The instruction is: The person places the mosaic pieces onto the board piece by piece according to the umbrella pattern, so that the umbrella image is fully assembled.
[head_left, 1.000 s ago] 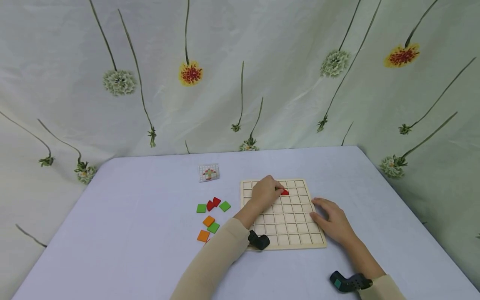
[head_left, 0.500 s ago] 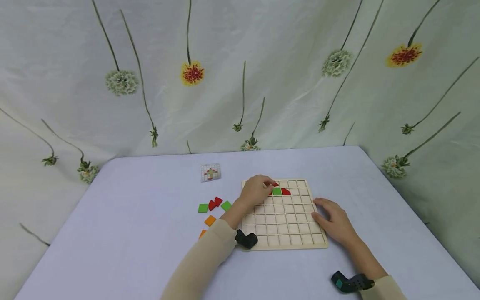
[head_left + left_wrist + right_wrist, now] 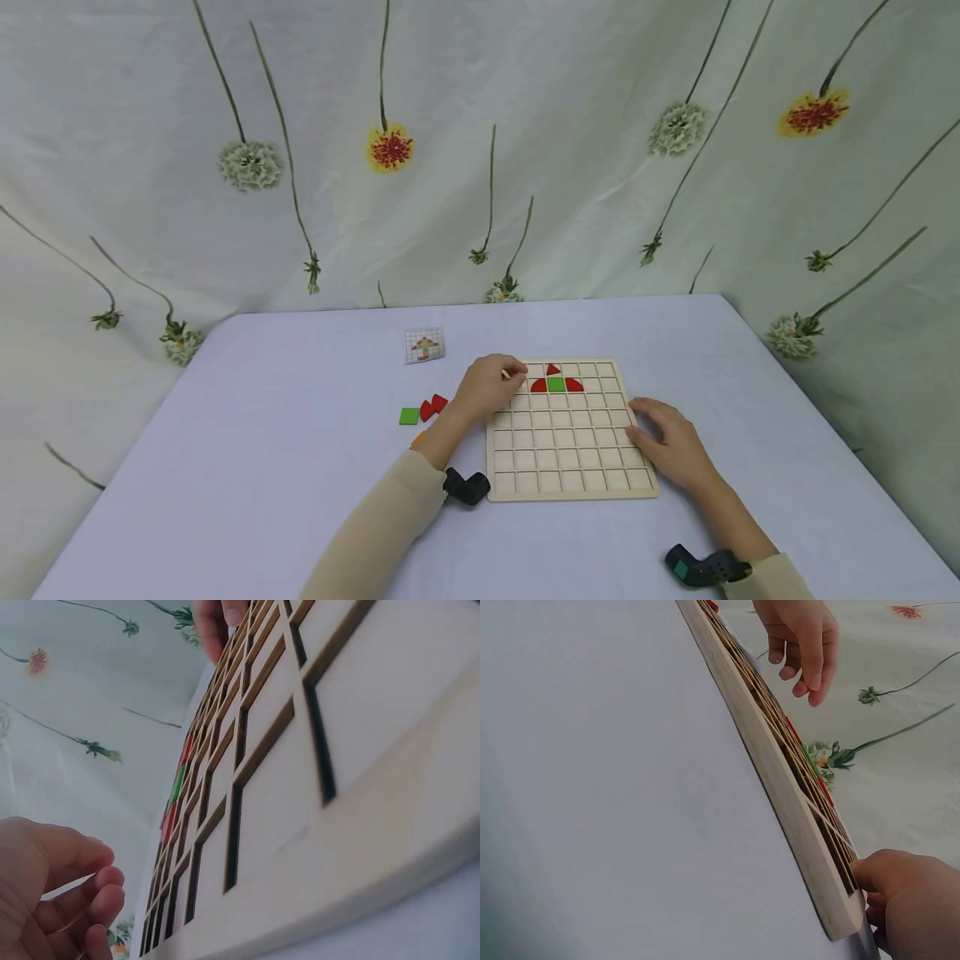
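A square wooden grid board lies on the table. Near its far side a green square tile sits between two red quarter-round tiles, with a red triangular tile behind it. My left hand hovers at the board's far left corner, fingers loosely bent and holding nothing; the left wrist view shows a gap between its thumb and fingers. On the right edge, my right hand holds the board, and in the right wrist view its thumb lies over the rim with the other fingers beside it.
Left of the board lie loose tiles: a green square, two red pieces and an orange one partly behind the left forearm. A small pattern card lies farther back. A flower-printed cloth hangs behind the table.
My left hand has drawn back leftward from the tiles on the board, uncovering the red and green pieces, and its forearm now covers more loose tiles. The right hand stays at the board's edge.
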Demonstrator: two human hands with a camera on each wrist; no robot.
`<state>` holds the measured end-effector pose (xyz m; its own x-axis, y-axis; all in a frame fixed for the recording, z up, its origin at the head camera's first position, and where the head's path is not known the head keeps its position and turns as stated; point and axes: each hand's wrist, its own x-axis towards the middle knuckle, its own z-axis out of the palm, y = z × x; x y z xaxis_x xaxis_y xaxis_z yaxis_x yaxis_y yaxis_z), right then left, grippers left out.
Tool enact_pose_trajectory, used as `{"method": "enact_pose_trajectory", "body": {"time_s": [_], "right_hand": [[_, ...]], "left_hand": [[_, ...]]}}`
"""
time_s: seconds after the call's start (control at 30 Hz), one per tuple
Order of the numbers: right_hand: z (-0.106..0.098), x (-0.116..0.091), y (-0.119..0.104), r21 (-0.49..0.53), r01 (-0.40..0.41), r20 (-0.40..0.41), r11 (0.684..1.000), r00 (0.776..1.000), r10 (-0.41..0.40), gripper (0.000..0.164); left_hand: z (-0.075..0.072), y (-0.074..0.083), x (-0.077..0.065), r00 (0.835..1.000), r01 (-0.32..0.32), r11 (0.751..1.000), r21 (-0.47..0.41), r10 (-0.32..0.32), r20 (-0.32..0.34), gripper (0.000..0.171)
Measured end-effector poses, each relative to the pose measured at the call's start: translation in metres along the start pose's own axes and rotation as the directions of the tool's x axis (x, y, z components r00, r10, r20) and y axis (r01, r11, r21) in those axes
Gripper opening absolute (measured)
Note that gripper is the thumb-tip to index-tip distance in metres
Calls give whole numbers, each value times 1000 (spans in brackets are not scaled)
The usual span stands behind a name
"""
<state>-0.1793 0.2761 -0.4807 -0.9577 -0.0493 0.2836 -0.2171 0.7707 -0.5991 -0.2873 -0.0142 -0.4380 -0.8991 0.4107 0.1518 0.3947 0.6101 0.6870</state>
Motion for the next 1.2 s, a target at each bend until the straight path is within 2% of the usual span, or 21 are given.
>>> {"method": "enact_pose_trajectory", "body": {"time_s": [0.13,0.4,0.77,1.2], "right_hand": [[1,0,0,3,4,-4,1000,1000,-4,42],[3,-1,0,2,5,-1,1000,1000,-5,43],[1,-1,1,3,4,-8,1000,1000,-4,42],[0,-1,-1,-1,-1,-12,1000,1000,1,42]], "left_hand": [[-9,-5,-5,999,29,999,19,-29,-14,19],[-26,-20,-17,998,48,997,63,-45,-43,18],[-52,-40,-38,995,83,995,64,-78,-69,16],[-77,-64,-59,988,146,986,74,-142,-67,17]]}}
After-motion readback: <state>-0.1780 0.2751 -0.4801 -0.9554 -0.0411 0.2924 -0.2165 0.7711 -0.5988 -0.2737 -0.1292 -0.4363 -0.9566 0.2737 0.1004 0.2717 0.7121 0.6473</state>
